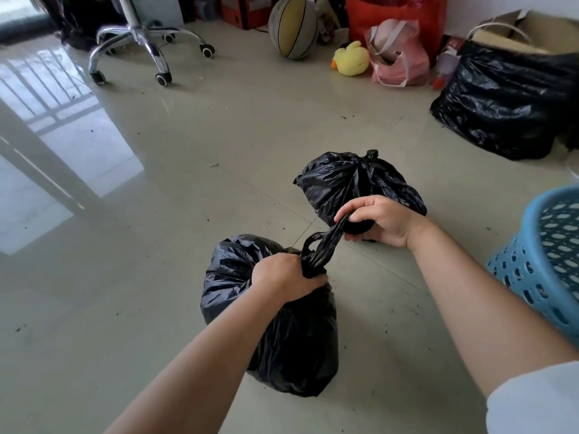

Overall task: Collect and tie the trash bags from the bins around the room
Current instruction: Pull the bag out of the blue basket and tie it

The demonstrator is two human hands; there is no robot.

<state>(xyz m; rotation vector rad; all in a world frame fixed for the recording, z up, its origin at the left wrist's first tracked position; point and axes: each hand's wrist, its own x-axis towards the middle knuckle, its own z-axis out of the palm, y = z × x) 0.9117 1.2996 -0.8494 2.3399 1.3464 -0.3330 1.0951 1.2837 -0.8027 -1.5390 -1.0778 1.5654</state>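
A full black trash bag (282,339) stands on the tiled floor in front of me. My left hand (283,277) grips its gathered neck. My right hand (380,220) pulls a twisted strip of the bag's plastic (326,242) up and to the right, with a small loop showing near the neck. Behind my right hand lies a second black trash bag (347,180), knotted at its top. A blue perforated plastic bin (545,264) stands at the right edge, with no bag visible inside it.
A large black bag (507,101) covers a cardboard box at the far right. Along the back wall sit a pink bag (398,54), a yellow plush duck (351,57), a basketball (293,26) and a red bag. An office chair base (147,48) stands at back left.
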